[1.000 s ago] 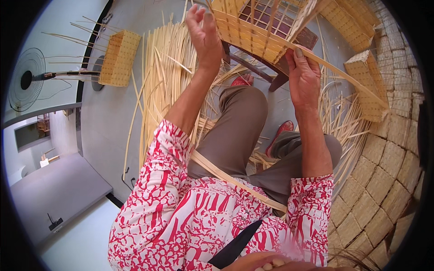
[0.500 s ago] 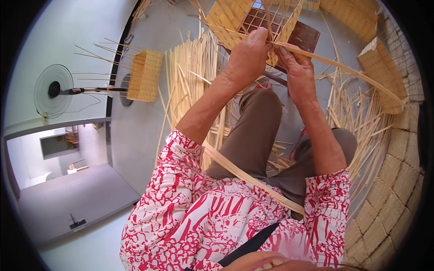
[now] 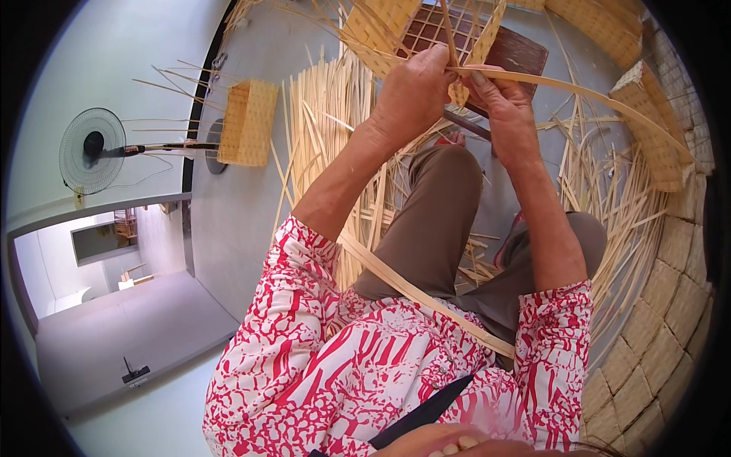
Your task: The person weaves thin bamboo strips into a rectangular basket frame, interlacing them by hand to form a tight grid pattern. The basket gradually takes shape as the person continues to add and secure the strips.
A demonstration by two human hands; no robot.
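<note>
A partly woven bamboo basket with an open lattice side stands at the top middle, loose strip ends sticking out of it. Closed at its near edge, my left hand grips the rim, its fingertips partly hidden. My right hand pinches a long, flat bamboo strip between thumb and fingers, close beside the left hand. From there the strip bows away to the far right. Another pale strip lies across my lap.
A dark brown board sits under the basket. Loose strips spread on the floor left, with more strips at right. Woven baskets line the right side. Another basket stands left, near a fan.
Both hands keep their grip near the basket rim. The long strip's right-hand stretch runs slightly flatter. The whole view has shifted a little.
</note>
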